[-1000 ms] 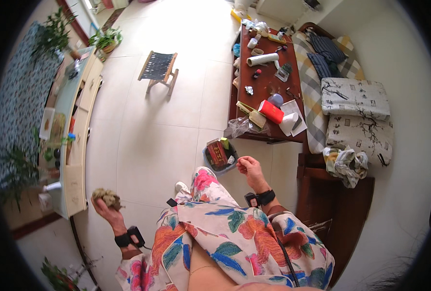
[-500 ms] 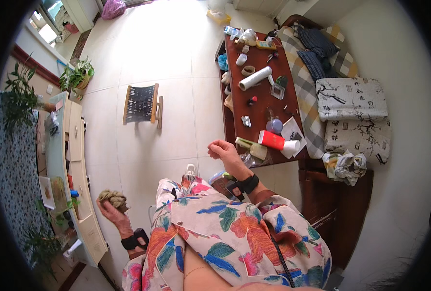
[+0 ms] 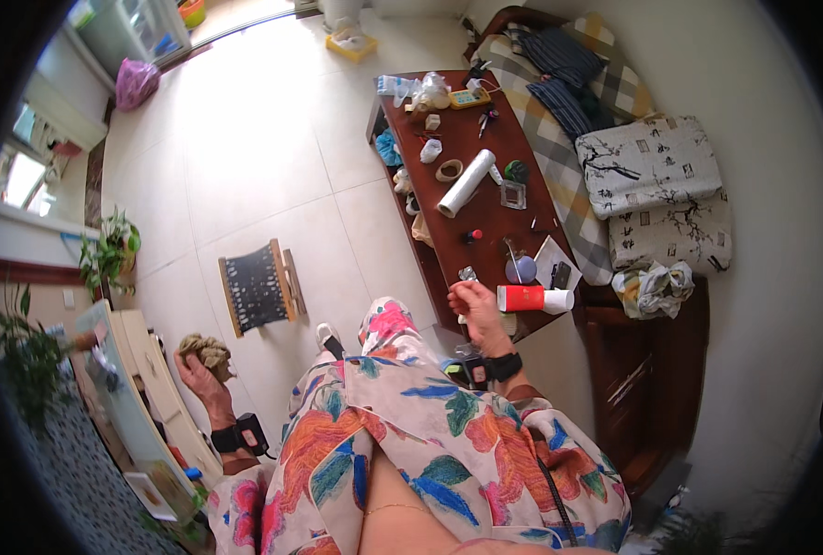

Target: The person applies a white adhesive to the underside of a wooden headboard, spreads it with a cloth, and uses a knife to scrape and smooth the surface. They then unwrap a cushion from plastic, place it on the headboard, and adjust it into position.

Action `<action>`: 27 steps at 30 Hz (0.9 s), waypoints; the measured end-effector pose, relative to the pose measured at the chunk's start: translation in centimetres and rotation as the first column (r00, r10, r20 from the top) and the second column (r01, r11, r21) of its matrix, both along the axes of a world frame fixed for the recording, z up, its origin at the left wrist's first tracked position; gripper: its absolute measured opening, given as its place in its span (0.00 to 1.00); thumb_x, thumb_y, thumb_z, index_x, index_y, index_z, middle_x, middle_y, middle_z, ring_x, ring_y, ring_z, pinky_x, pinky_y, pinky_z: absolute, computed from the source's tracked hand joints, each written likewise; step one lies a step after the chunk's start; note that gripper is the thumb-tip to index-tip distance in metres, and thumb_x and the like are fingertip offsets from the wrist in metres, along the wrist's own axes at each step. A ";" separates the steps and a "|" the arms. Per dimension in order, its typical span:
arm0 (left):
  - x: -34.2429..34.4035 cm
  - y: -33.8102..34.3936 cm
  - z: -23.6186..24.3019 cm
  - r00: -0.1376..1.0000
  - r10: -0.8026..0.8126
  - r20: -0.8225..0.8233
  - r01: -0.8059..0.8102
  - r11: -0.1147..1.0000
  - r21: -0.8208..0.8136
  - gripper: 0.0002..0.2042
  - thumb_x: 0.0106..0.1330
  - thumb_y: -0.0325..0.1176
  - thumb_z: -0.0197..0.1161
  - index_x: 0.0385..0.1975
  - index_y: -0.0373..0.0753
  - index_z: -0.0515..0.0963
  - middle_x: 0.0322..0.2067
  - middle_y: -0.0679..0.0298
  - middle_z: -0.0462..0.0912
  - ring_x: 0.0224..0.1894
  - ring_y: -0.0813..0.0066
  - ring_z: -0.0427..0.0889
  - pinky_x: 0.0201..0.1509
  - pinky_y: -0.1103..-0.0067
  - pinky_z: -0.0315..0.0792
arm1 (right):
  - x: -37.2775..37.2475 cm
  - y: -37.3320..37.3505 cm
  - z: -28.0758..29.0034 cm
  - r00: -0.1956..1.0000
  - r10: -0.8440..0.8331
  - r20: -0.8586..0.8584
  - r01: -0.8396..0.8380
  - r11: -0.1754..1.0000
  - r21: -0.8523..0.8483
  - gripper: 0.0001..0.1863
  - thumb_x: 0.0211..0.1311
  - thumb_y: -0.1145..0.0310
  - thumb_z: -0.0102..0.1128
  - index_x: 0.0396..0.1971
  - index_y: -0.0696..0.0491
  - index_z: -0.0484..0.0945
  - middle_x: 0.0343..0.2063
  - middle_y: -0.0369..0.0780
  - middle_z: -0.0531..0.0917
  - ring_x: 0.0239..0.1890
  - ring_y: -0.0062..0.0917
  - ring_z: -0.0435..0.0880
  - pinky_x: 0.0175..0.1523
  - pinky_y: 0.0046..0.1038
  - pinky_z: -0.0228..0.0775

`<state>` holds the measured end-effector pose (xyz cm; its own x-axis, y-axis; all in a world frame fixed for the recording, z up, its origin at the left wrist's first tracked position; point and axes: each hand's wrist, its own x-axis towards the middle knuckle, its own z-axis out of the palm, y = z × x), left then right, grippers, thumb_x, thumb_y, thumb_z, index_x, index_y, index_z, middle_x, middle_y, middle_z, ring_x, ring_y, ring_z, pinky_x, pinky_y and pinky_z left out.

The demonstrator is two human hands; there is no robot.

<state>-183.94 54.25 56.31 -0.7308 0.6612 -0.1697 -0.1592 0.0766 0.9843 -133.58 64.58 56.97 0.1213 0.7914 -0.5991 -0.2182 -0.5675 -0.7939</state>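
A crumpled olive-brown cloth (image 3: 208, 351) is in my left hand (image 3: 210, 390), whose fingers wrap round it. This hand hangs low beside the pale cabinet at the left. My right hand (image 3: 478, 310) has its fingers curled in, and nothing shows in them. It is over the near end of the dark red table (image 3: 490, 250), just left of a red box (image 3: 520, 298) with a white cylinder (image 3: 557, 301) at its end. Behind this hand are a small silver wrapper (image 3: 467, 274) and a round purple-blue container (image 3: 520, 269).
A low folding stool (image 3: 261, 289) stands on the tiled floor ahead. Along the left runs a pale cabinet (image 3: 148, 356) with plants by it. The table also bears a white roll (image 3: 467, 183) and a tape ring (image 3: 448, 170). A cushioned sofa (image 3: 656, 171) lies beyond it.
The view has turned and moved forward, so stool and table appear shifted left. My right hand has come nearer the red box. The cloth stays in my left hand.
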 end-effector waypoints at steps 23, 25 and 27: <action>16.8 44.0 -8.4 0.948 -0.279 0.155 0.318 0.852 -0.416 0.09 0.75 0.36 0.51 0.46 0.39 0.68 0.34 0.64 0.78 0.31 0.75 0.81 0.33 0.79 0.78 | 27.2 67.4 -33.2 0.459 0.029 0.888 0.011 0.999 -0.038 0.18 0.60 0.71 0.58 0.51 0.56 0.80 0.44 0.45 0.84 0.42 0.37 0.78 0.51 0.36 0.73; 17.5 44.7 -9.3 0.935 -0.314 0.165 0.354 0.855 -0.378 0.10 0.75 0.37 0.52 0.48 0.40 0.68 0.33 0.64 0.78 0.28 0.74 0.80 0.29 0.78 0.78 | 27.5 69.0 -35.9 0.195 0.093 0.976 -0.081 0.994 -0.078 0.16 0.58 0.71 0.57 0.47 0.55 0.81 0.41 0.47 0.84 0.46 0.45 0.75 0.57 0.42 0.67; 18.0 45.0 -10.0 0.969 -0.224 0.103 0.242 0.796 -0.555 0.11 0.75 0.38 0.52 0.49 0.40 0.68 0.33 0.63 0.78 0.29 0.73 0.81 0.29 0.78 0.78 | 27.7 70.5 -37.2 0.030 0.095 0.995 -0.125 0.988 -0.091 0.14 0.55 0.71 0.58 0.43 0.54 0.82 0.40 0.45 0.84 0.46 0.44 0.75 0.54 0.42 0.68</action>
<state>-165.89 99.26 46.29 -0.5551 0.5942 -0.5820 -0.0941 0.6503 0.7538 -105.88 135.04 19.73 0.4988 0.8664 0.0239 0.8518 -0.4849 -0.1986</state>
